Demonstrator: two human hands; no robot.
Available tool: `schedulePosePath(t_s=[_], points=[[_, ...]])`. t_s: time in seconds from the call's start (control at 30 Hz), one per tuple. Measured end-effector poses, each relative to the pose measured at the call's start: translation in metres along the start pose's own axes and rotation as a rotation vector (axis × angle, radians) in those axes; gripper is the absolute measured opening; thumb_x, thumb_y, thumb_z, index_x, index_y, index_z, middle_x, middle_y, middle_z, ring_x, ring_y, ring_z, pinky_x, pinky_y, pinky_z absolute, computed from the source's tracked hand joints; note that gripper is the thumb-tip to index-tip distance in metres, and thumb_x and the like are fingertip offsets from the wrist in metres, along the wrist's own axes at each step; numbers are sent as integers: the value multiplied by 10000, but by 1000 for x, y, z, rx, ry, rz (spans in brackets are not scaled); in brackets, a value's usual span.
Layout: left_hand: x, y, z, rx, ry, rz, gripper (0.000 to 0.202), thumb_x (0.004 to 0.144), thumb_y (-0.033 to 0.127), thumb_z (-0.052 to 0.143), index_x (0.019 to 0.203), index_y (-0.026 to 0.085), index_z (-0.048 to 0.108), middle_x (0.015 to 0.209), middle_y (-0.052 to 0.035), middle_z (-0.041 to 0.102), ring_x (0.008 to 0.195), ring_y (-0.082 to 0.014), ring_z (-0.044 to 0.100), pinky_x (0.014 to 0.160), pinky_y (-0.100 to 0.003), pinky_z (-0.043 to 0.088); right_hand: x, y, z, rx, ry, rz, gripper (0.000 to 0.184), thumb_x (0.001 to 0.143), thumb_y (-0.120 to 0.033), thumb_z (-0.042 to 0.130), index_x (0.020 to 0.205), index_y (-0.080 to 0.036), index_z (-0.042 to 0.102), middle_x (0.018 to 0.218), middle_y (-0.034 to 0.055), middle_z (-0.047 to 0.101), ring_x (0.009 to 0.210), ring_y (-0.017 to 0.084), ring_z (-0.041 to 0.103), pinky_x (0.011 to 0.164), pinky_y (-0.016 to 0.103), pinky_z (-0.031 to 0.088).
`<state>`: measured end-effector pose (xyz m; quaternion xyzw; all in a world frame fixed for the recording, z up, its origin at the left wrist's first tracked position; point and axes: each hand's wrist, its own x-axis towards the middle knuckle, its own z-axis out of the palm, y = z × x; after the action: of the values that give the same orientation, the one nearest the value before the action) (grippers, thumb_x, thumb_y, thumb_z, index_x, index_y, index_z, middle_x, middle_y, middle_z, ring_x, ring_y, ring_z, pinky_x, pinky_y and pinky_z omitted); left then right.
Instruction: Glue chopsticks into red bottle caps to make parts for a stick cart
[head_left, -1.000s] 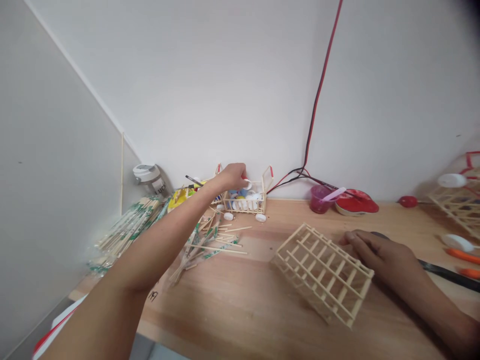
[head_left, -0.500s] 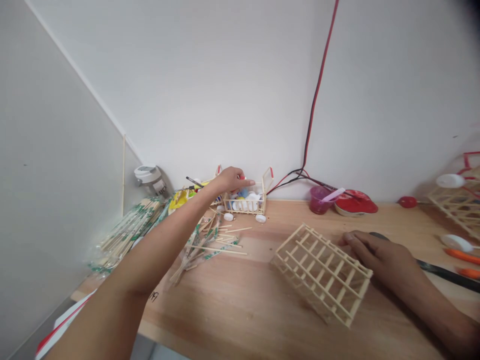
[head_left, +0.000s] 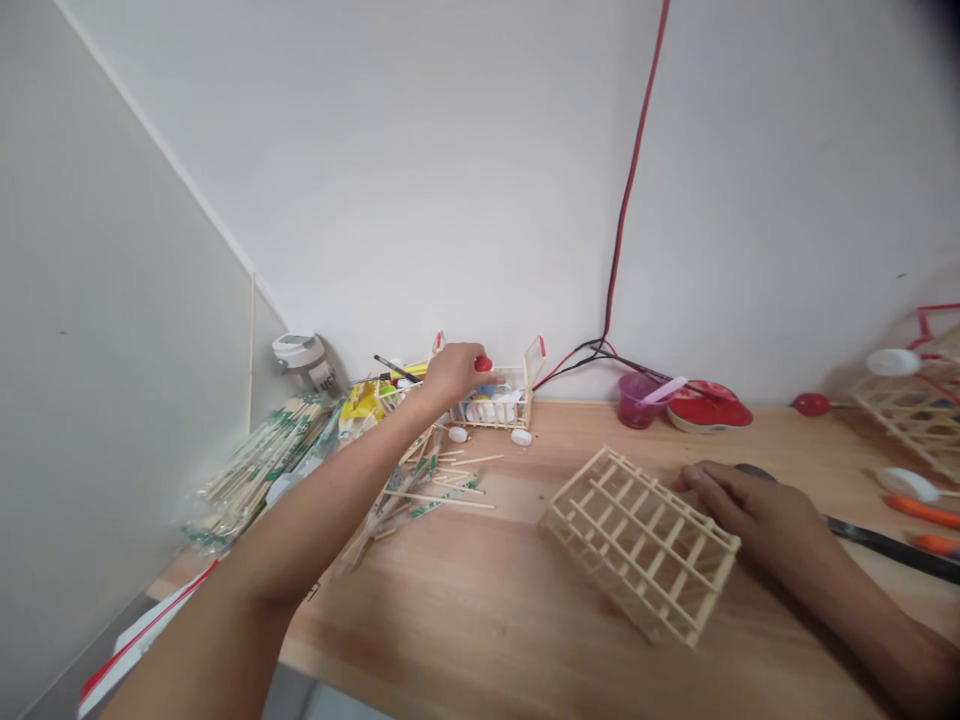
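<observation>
My left hand (head_left: 456,372) reaches into a small cart made of wooden sticks (head_left: 491,415), its fingers bent down among white and blue bottle caps (head_left: 501,398). A red round piece (head_left: 484,364) shows at the fingers. What they pinch is partly hidden. The cart has white wheels and a red-tipped handle. On the right, a box-shaped stick frame (head_left: 645,535) stands tilted over the table. My right hand (head_left: 739,500) grips its far edge, with some fingers hidden behind it.
Loose sticks (head_left: 442,485) and wrapped chopsticks (head_left: 262,465) lie left on the wooden table (head_left: 480,600). A purple cup (head_left: 637,400), a red-filled dish (head_left: 709,408) and a cable (head_left: 637,170) are by the wall. Another stick model (head_left: 911,410) stands far right.
My left hand has dipped slightly lower into the cart with its fingers bent more, and the red piece shows more clearly. The right hand and stick frame are nearly unchanged.
</observation>
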<state>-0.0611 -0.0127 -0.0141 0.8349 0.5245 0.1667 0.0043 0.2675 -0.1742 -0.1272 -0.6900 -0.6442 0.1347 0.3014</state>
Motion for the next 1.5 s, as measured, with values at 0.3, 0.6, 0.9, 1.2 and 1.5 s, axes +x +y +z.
schedulePosePath(t_s=[0.3, 0.6, 0.9, 1.2, 1.5], points=[[-1, -1, -2, -175, -47, -9, 280, 688, 373, 728, 850, 150, 683, 728, 6, 624, 692, -138, 530, 620, -230, 350, 0, -3, -1, 13, 5, -7, 424, 791, -552, 390, 740, -258, 692, 808, 31, 744, 806, 265, 678, 696, 350, 493], [-4, 4, 3, -307, 22, -105, 286, 633, 330, 771, 776, 156, 596, 635, 34, 514, 623, -119, 424, 572, -232, 291, -2, -8, -3, 5, -24, -20, 431, 830, -553, 370, 716, -256, 659, 719, 18, 710, 720, 237, 655, 666, 327, 466], [-25, 19, -9, -863, -93, -135, 601, 891, 633, 403, 1233, 148, 499, 645, 52, 429, 446, -43, 326, 437, -184, 254, -2, -5, -4, 30, 35, 21, 429, 814, -568, 386, 768, -258, 678, 767, 21, 724, 753, 249, 664, 683, 345, 484], [-88, 50, 8, -1945, -433, -153, 514, 789, 574, 647, 1018, 114, 643, 649, 47, 412, 431, 2, 310, 390, -128, 201, -21, -42, -38, 28, 338, -99, 427, 813, -585, 460, 1058, -294, 654, 1041, 42, 692, 840, 252, 644, 756, 378, 491], [-122, 72, 25, -2017, -461, -83, 508, 721, 528, 735, 1038, 144, 632, 775, 5, 512, 447, 0, 347, 410, -154, 184, -16, -146, -47, -213, 216, -744, 532, 808, -637, 541, 1226, -309, 571, 1160, 63, 649, 1068, 288, 586, 889, 434, 469]])
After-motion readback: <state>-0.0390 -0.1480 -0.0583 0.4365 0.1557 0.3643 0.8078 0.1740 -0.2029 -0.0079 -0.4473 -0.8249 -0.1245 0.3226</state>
